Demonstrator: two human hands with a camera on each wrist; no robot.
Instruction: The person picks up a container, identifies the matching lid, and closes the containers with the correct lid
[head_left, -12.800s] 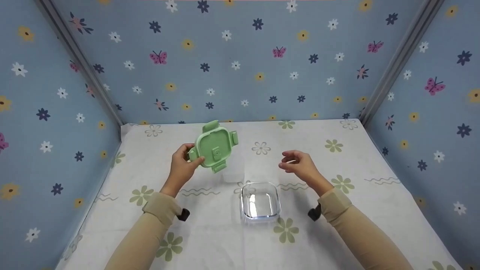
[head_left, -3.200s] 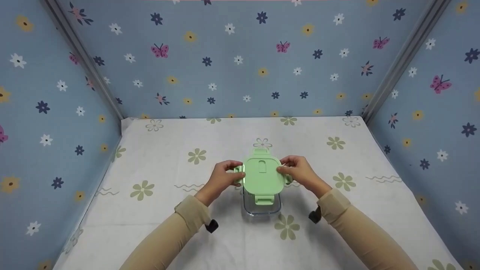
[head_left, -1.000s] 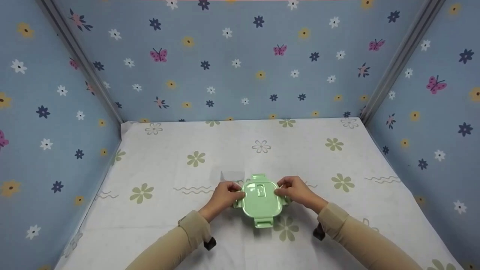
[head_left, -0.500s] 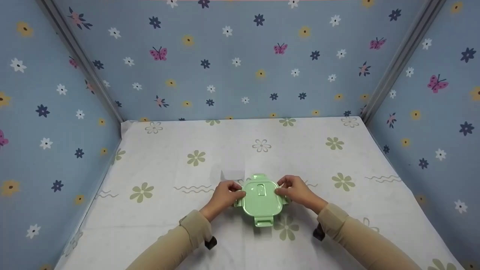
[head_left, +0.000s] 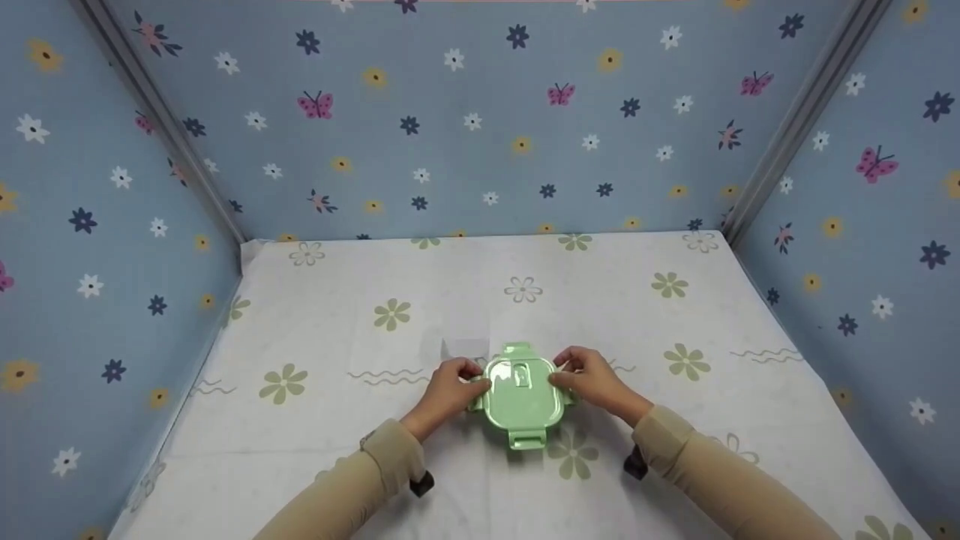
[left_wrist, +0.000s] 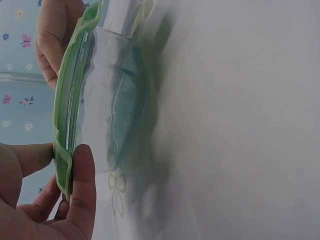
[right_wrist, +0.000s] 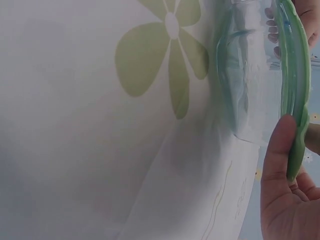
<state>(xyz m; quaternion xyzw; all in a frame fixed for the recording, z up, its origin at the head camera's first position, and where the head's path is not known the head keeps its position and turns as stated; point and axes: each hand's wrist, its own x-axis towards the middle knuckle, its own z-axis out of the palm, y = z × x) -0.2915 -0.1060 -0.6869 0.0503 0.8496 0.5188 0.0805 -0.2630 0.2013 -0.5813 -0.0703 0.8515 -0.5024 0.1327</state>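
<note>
A green square lid (head_left: pixel 523 401) with a flap on each side sits on the rim of a clear glass container (left_wrist: pixel 122 100), near the middle of the cloth in the head view. My left hand (head_left: pixel 448 397) pinches the lid's left flap, thumb on top and fingers below. On the opposite side my right hand (head_left: pixel 596 384) grips the right flap the same way. Both side flaps stick outward, as does the front flap (head_left: pixel 526 439). From the right wrist view, the glass wall (right_wrist: pixel 252 90) shows beneath the lid's edge. In the head view the lid hides the container.
A white cloth (head_left: pixel 322 427) with green flowers and wavy lines covers the table. Blue patterned panels (head_left: pixel 480 97) stand behind and at both sides, with grey posts (head_left: pixel 169 127) at the corners. A faint rectangular patch (head_left: pixel 463 349) shows behind the lid.
Earlier the lid was in my left hand alone, left of the uncovered container, and the right hand held nothing. Both hands then brought it over and down onto the container. In the last second little has changed.
</note>
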